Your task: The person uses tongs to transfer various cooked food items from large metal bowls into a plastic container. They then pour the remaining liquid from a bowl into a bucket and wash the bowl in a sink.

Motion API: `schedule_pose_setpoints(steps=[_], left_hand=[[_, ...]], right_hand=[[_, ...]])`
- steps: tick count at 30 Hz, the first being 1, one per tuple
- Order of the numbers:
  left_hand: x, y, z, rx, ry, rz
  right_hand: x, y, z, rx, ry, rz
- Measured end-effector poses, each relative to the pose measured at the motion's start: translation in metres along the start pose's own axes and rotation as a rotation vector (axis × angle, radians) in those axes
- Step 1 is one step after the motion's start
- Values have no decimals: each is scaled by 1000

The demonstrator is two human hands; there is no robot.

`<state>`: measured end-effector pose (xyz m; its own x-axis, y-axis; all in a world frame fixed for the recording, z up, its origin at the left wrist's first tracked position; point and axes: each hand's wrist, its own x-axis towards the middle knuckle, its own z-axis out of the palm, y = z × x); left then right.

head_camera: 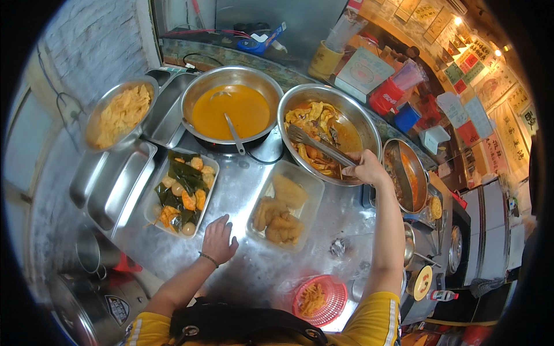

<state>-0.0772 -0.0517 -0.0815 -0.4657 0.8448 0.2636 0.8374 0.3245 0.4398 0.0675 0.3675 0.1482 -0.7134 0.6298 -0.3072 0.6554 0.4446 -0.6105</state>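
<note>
My right hand (368, 168) grips a pair of metal tongs (322, 145) at the right steel basin (283, 104). The tongs' tips lie over yellow-brown food pieces (314, 114) in oily broth. Palm down, my left hand (220, 240) is at the steel tabletop (236, 194) and holds nothing. To its left is a plastic tray (215, 173) of dark green kelp sheets, eggs and orange pieces. On its right, another plastic tray (316, 203) contains brown fried-looking pieces. A ladle (235, 134) rests in the left basin (188, 112) of orange-yellow broth.
A bowl of yellow pieces (123, 114) stands far left, near steel pans (123, 186). A divided pot (404, 173) sits at the right. A red plastic basket (339, 298) with yellow strips is close to my body. Cups and boxes line the back ledge (298, 78).
</note>
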Motion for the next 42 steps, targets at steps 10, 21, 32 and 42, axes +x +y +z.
schedule_pose_setpoints(steps=[10,21,32,42], left_hand=[[1,2,-2,-7,-3,-10],[0,1,-2,-10,3,-11],[1,2,-3,-3,15,14],[0,1,-2,-1,21,16]], right_hand=[[-32,5,-7,209,-6,68],[-19,0,-5,313,-67,145],[-17,-2,-1,205,-56,120],[-41,-2,2,269,128,45]])
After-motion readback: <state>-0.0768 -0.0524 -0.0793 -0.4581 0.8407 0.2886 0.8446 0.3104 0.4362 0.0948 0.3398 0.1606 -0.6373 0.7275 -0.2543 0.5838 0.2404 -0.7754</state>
